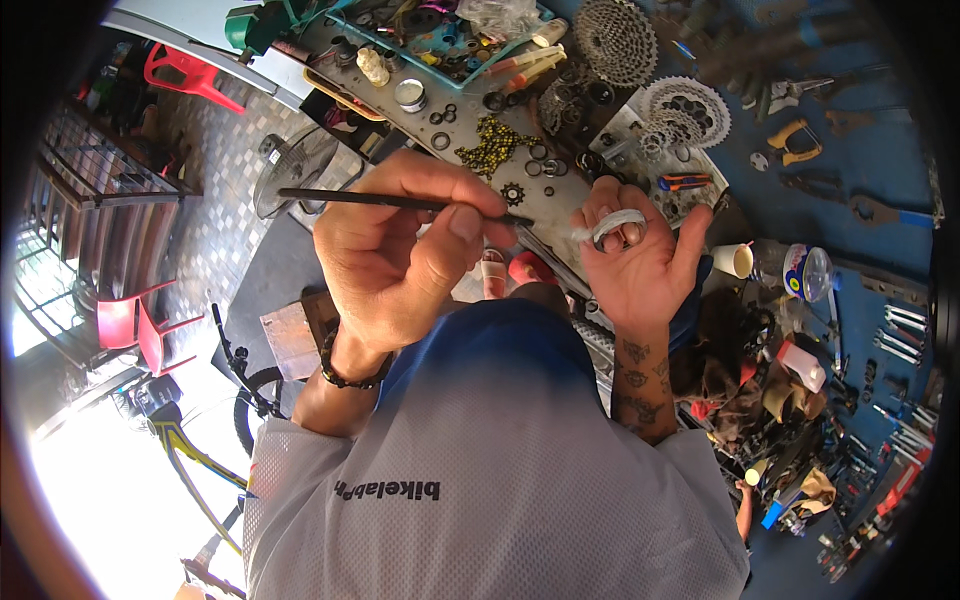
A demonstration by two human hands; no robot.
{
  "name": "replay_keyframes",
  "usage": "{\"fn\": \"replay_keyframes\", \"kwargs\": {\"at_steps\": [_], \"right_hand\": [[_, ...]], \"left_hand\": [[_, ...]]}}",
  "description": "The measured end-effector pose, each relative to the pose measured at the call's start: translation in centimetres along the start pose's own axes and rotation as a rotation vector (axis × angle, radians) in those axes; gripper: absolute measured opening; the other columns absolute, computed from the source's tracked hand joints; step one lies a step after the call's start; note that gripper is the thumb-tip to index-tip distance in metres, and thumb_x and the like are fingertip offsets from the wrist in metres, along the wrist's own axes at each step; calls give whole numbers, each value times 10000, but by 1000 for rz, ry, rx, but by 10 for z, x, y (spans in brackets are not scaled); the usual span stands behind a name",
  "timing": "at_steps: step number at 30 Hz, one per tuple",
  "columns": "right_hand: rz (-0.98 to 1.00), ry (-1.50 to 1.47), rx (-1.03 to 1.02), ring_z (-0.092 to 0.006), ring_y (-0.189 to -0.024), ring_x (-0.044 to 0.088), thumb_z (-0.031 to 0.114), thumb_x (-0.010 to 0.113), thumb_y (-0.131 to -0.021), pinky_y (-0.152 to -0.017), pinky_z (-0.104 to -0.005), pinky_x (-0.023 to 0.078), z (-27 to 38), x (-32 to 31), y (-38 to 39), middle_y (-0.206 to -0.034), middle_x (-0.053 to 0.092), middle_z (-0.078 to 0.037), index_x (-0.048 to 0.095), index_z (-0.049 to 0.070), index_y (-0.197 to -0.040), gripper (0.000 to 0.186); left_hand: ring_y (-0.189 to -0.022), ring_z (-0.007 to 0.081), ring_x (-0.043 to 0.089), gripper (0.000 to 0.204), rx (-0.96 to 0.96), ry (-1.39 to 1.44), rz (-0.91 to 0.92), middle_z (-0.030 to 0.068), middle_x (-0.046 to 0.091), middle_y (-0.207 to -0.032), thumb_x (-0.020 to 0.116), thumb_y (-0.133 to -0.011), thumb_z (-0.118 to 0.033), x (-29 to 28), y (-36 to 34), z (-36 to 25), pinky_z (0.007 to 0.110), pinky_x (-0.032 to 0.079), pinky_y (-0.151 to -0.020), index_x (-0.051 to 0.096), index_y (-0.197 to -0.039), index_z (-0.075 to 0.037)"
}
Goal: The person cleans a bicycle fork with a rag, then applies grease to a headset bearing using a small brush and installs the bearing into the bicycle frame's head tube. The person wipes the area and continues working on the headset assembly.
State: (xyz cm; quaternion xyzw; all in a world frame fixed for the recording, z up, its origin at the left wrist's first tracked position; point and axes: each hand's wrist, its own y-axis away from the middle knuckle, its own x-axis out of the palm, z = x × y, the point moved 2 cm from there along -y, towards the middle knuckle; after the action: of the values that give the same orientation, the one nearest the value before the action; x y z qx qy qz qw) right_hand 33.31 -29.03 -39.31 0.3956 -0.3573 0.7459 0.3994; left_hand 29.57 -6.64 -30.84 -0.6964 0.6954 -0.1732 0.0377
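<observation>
My left hand point(400, 260) pinches a thin black rod point(325, 195), held nearly level, with its right end near my other hand. My right hand point(645, 270) is palm up, fingers curled around a small ring point(620, 217) smeared with a white substance, fingertips showing through it. Behind them on the cluttered bench point(420, 125) lie a yellow-and-black chain point(495, 145), a small toothed pulley point(512, 193) and several metal rings point(545, 165).
Cassettes point(615, 40), a blue tray point(450, 75), a plastic bottle point(805, 270) and a blue tool board point(870, 260) surround the bench. Red chairs point(135, 330), a fan point(290, 170) and a bicycle frame point(175, 440) are at left. Another person's arm point(744, 510) shows at lower right.
</observation>
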Motion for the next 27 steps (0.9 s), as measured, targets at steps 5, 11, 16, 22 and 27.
{"fn": "replay_keyframes", "kwargs": {"at_steps": [5,11,16,22,27], "right_hand": [[44,-62,14,-153,-941,587,744,203,-1057,-967,-296,448,-4,4,-3,-1206,544,-186,604,-56,-1003,897],[8,-121,16,-159,-902,564,751,178,-1054,-947,-321,434,-4,3,-4,-1183,554,-179,593,-23,-944,885],[-8,-119,1,-163,-870,532,747,173,-1057,-910,-333,418,-3,11,-7,-1149,568,-174,575,3,-932,854],[-119,25,25,-149,-827,359,699,304,-1074,-800,-314,308,-1,12,-6,-915,431,-26,529,78,-851,698],[-48,-16,-20,-193,-989,557,714,225,-1073,-968,-335,407,-2,5,-2,-1248,573,-194,595,-82,-1154,881]], "left_hand": [[-803,198,747,149,68,26,2,215,708,-1062,609,-955,83,8,-1,1,253,586,-589,694,-1059,150],[-730,146,716,129,-6,68,-17,193,735,-953,628,-951,72,10,4,6,241,582,-565,687,-1035,150],[-772,170,739,123,-26,38,55,187,730,-965,626,-943,75,9,5,9,255,604,-602,690,-1024,140],[-841,215,767,138,-12,26,50,182,717,-996,621,-925,91,12,3,5,273,629,-650,698,-1030,136],[-823,220,765,147,54,-39,-32,179,730,-971,631,-895,99,13,-1,-2,284,620,-644,710,-1017,122]]}}
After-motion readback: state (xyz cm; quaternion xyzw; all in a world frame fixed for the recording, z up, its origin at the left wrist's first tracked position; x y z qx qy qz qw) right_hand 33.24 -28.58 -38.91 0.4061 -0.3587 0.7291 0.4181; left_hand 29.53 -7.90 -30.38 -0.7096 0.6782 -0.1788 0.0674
